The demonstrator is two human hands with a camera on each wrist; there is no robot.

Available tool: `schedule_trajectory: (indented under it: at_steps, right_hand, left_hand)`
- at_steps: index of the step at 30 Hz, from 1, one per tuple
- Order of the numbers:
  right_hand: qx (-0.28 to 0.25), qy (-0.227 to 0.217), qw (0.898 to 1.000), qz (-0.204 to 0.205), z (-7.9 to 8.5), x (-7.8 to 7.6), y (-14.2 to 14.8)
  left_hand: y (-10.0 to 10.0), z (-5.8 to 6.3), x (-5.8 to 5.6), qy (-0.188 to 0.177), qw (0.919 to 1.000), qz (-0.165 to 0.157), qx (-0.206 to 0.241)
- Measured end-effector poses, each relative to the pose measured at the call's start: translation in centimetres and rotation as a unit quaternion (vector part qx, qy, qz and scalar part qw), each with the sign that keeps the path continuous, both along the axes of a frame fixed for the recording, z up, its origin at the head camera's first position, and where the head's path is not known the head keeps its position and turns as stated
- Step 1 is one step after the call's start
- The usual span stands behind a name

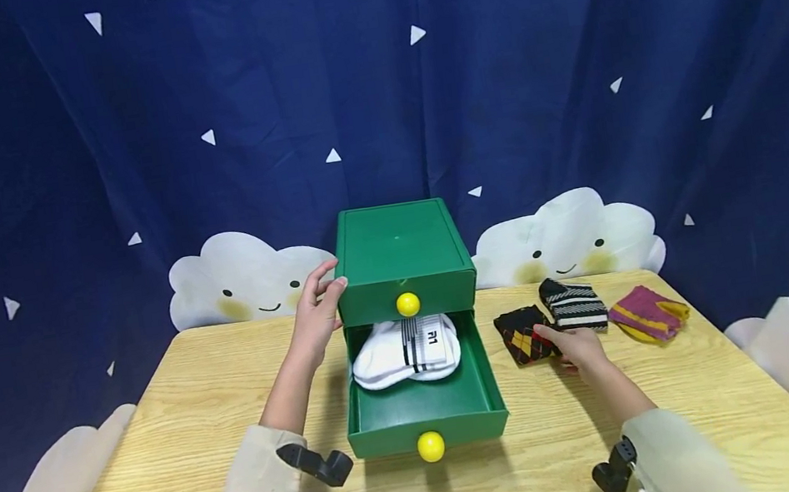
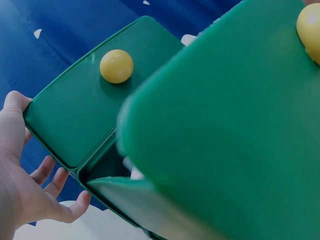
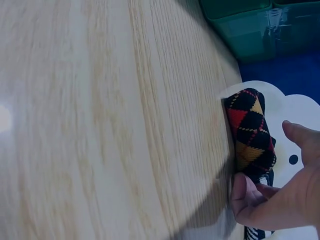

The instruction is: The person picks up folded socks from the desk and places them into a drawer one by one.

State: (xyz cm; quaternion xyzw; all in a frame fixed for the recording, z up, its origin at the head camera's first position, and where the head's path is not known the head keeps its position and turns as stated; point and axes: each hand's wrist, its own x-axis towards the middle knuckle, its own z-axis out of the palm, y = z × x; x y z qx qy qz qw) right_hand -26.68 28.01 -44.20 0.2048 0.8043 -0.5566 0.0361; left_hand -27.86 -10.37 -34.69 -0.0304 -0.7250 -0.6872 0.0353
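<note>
The left grip (image 1: 316, 311) is found unclenched, its fingers spread at the left side of the green box (image 1: 397, 241), centre frame. The right grip (image 1: 582, 350), right of centre, is placed at the argyle sock (image 1: 519, 336) on the bench (image 1: 230, 366) — fingers are curled at its edge; whether it is grasped cannot be told. Farther right, a striped sock (image 1: 575, 306) and a purple sock (image 1: 641, 305) are noted. White socks (image 1: 386, 356) are contained in the extended lower drawer (image 1: 417, 404).
</note>
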Motion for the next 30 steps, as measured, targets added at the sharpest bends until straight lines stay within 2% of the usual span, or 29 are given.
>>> schedule_trajectory:
  at_steps: [7, 15, 25, 30]
  right_hand:
    - [0.045, 0.005, 0.999, -0.010, -1.1, -0.4, 0.0]
    - [0.072, 0.011, 0.997, -0.018, -1.3, -0.7, -0.2]
    - [0.054, 0.047, 0.997, -0.015, -1.3, -0.7, -1.1]
    - [0.001, 0.064, 0.998, -0.022, -1.6, -0.8, -1.6]
  left_hand:
    - [0.0, -0.1, 0.1, -0.002, 1.0000, -0.002, -0.007]
    - [-0.1, 0.0, 0.0, 0.002, 1.0000, -0.005, -0.002]
    - [-0.1, 0.2, 0.0, -0.001, 1.0000, -0.003, -0.002]
    - [0.0, 0.1, -0.1, -0.003, 1.0000, -0.003, -0.005]
